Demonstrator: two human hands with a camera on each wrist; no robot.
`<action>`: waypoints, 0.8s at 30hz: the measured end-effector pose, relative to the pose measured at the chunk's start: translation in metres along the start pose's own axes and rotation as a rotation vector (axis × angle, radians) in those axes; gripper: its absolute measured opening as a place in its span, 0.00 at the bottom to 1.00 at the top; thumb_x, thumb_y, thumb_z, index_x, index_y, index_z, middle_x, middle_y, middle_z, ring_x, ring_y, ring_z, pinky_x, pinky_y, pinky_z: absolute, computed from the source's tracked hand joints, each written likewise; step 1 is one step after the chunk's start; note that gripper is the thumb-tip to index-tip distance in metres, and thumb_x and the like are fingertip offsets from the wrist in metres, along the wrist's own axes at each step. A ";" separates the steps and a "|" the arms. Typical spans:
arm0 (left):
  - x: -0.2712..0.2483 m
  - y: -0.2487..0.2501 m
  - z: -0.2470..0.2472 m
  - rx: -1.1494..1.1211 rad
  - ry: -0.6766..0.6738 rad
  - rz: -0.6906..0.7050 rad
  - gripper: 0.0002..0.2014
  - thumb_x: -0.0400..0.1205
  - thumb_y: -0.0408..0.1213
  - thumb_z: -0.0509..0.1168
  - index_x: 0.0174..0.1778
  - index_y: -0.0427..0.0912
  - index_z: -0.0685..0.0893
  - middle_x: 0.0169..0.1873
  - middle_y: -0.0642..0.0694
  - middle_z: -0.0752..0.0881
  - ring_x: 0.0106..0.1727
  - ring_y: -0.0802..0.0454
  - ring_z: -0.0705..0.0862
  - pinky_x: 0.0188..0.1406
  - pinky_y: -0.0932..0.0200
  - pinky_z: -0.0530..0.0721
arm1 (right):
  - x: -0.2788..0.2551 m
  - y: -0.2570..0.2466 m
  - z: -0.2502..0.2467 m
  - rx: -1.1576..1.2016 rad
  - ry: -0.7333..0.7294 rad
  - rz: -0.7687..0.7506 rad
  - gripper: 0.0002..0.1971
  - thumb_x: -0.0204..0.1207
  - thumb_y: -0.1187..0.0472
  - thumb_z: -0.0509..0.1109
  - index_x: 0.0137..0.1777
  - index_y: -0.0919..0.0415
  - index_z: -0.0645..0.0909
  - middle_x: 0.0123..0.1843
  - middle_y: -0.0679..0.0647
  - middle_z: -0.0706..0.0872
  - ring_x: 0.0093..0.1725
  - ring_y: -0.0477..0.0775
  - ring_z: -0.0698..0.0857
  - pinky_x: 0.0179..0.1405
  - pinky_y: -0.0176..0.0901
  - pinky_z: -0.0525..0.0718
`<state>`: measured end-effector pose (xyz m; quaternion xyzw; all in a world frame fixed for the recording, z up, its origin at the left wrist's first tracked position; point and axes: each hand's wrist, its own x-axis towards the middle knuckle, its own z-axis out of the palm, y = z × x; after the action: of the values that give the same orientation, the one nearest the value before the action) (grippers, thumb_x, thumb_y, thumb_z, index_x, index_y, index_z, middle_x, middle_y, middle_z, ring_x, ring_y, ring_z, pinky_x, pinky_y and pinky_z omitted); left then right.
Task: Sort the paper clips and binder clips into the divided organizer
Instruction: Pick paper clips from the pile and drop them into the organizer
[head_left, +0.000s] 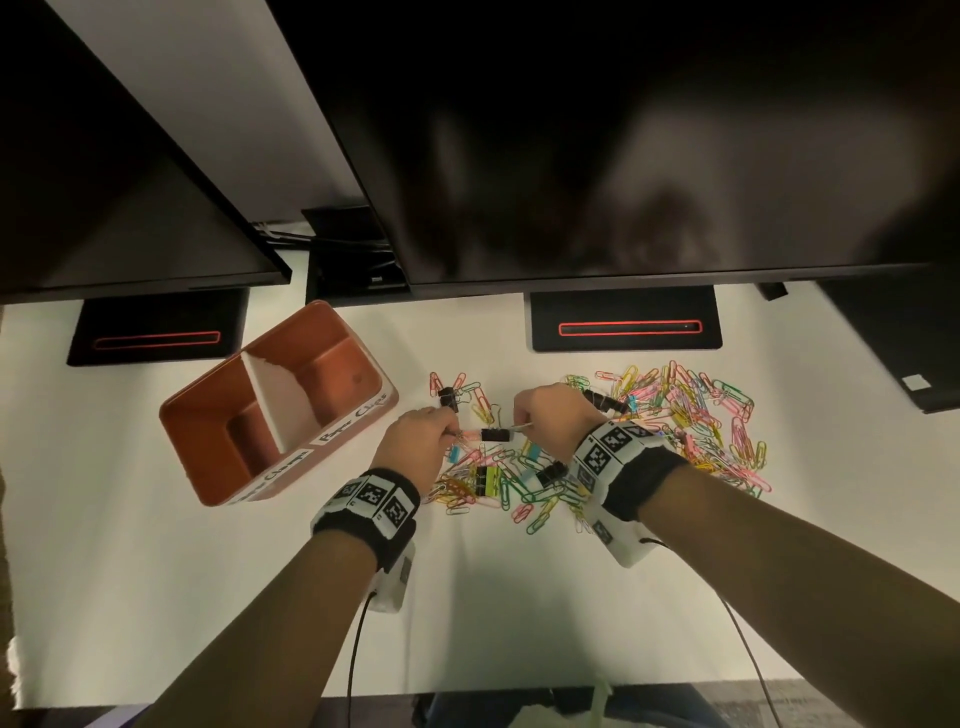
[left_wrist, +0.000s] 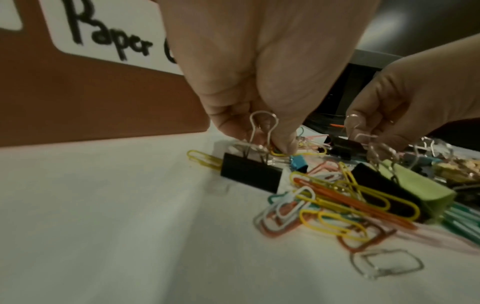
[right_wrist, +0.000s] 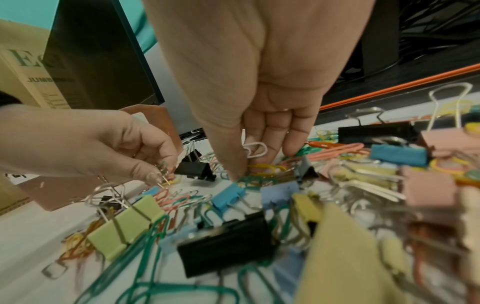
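Observation:
A small black binder clip (head_left: 493, 434) hangs between my two hands, just above the white desk. My right hand (head_left: 517, 423) pinches one of its wire handles (left_wrist: 354, 121). My left hand (head_left: 451, 430) pinches thin paper clips (right_wrist: 166, 174) on the clip's other side. A loose heap of coloured paper clips and binder clips (head_left: 493, 483) lies under both hands and spreads to the right (head_left: 685, 415). The orange-brown divided organizer (head_left: 311, 374) stands to the left of my left hand. Both its compartments look empty, and one label reads "Paper" (left_wrist: 109, 41).
Two dark monitors overhang the back of the desk, their stand bases (head_left: 156, 338) (head_left: 628, 327) just behind the organizer and the heap. A larger black binder clip (left_wrist: 249, 172) lies right below my left fingers. The desk's front edge (head_left: 467, 693) is near my body.

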<state>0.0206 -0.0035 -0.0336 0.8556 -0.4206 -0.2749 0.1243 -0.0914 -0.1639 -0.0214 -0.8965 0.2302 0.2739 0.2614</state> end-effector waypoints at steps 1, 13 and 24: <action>-0.002 -0.001 -0.001 -0.025 0.021 -0.010 0.03 0.79 0.31 0.64 0.45 0.41 0.82 0.42 0.44 0.85 0.46 0.45 0.82 0.45 0.54 0.80 | 0.000 0.001 0.001 0.007 -0.011 0.009 0.14 0.77 0.68 0.60 0.59 0.56 0.79 0.58 0.57 0.85 0.56 0.59 0.83 0.58 0.51 0.84; -0.059 0.006 -0.076 -0.305 0.341 -0.100 0.05 0.78 0.37 0.69 0.41 0.50 0.79 0.40 0.52 0.86 0.41 0.58 0.83 0.40 0.66 0.78 | -0.035 -0.008 -0.036 0.081 0.246 -0.130 0.11 0.81 0.62 0.62 0.58 0.57 0.83 0.56 0.56 0.87 0.53 0.55 0.84 0.57 0.51 0.84; -0.068 -0.045 -0.145 -0.412 0.408 -0.354 0.05 0.76 0.36 0.70 0.43 0.51 0.82 0.42 0.56 0.84 0.45 0.61 0.81 0.52 0.60 0.80 | 0.009 -0.183 -0.067 0.112 0.328 -0.325 0.10 0.77 0.61 0.66 0.56 0.58 0.83 0.54 0.56 0.86 0.55 0.57 0.84 0.55 0.47 0.82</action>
<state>0.0999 0.0754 0.0903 0.9097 -0.1675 -0.1947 0.3262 0.0420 -0.0674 0.0838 -0.9384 0.1370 0.0658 0.3104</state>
